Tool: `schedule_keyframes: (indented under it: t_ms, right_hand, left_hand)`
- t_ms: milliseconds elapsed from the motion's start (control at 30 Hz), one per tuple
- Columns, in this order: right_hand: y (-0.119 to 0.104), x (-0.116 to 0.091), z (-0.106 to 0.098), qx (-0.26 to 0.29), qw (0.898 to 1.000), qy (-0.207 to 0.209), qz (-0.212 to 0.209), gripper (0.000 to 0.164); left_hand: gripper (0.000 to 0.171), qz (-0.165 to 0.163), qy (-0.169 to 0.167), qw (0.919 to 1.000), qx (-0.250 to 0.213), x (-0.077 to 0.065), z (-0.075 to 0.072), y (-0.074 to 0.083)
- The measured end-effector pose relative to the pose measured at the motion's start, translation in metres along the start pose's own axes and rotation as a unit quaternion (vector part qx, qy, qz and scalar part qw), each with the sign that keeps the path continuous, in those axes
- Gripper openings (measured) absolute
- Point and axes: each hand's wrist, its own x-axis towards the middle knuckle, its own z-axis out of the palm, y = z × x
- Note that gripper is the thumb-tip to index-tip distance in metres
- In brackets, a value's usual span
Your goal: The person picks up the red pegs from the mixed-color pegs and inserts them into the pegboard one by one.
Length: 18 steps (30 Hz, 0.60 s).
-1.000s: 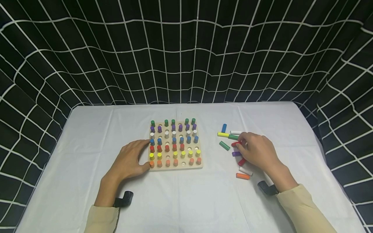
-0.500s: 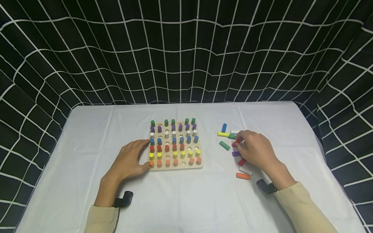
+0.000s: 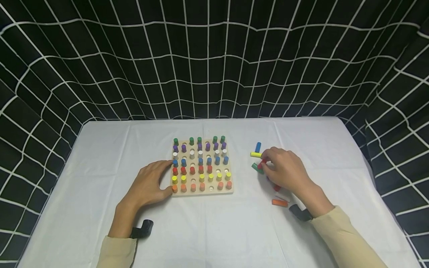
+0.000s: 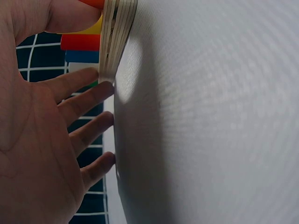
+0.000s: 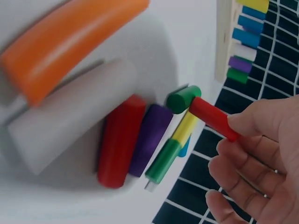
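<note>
A square wooden pegboard (image 3: 204, 194) bears rows of upright coloured pegs, with some bare holes among them. My left hand (image 3: 149, 185) rests at its left side, fingers fairly straight. The thumb touches the near left corner and the index fingertip is at the edge by the blue row; the left wrist view shows the board's layered edge (image 4: 117, 37) by the fingertips. Right of the board, my right hand (image 3: 288, 169) pinches a red peg (image 5: 212, 117) between thumb and index finger. That peg overlaps a loose green peg (image 5: 183, 99) in both views.
Around and below the right hand lie more loose pegs: blue (image 3: 258, 147), yellow (image 3: 256, 154), orange (image 3: 279, 203), white (image 5: 70, 116), purple (image 5: 152, 140), another red (image 5: 121, 142) and another green (image 5: 163, 161). White cloth (image 3: 218, 230) covers the table; a dark gridded curtain (image 3: 214, 63) stands behind it.
My right hand has moved left with the red peg, from among the loose pegs to over the green one. The left hand and the board stay put.
</note>
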Motion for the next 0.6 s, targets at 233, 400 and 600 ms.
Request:
schedule_keyframes:
  t_ms: [233, 400, 600]
  right_hand:
    - [-0.014, 0.006, 0.002, -0.009, 0.999, 0.014, -0.039, 0.014]
    - [-0.023, 0.01, 0.004, -0.002, 0.998, 0.027, -0.064, 0.012]
    - [-0.037, 0.018, 0.009, 0.003, 0.995, 0.03, -0.094, 0.01]
  left_hand:
    - [0.084, -0.006, -0.003, 1.0, 0.002, 0.0, 0.0, 0.0]
    - [0.084, -0.006, -0.004, 1.0, 0.001, 0.0, -0.001, 0.001]
    - [0.084, -0.004, -0.003, 1.0, 0.0, 0.001, -0.002, 0.002]
